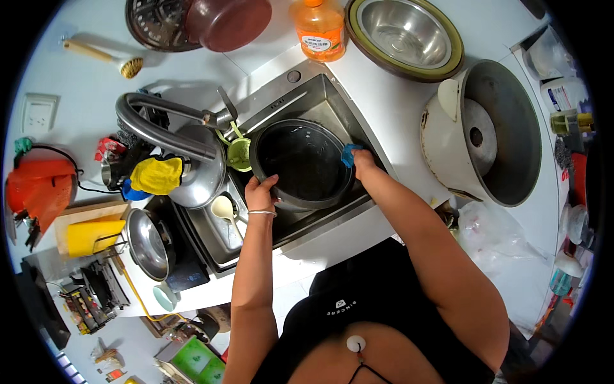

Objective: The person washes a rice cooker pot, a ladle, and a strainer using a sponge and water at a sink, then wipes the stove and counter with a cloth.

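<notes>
A large black pot sits in the right basin of the steel sink, its inside dark and wet-looking. My left hand grips its near left rim, with the thumb over the edge. At the right rim, my right hand is closed on a blue cloth pressed against the pot. A small green strainer hangs at the pot's left side. In the left basin lies a cream ladle. The curved faucet reaches over to the left.
An orange soap bottle stands behind the sink. Stacked steel bowls and a big pale pot on its side occupy the right counter. Left of the sink are a steel lid, a yellow cloth and a pan.
</notes>
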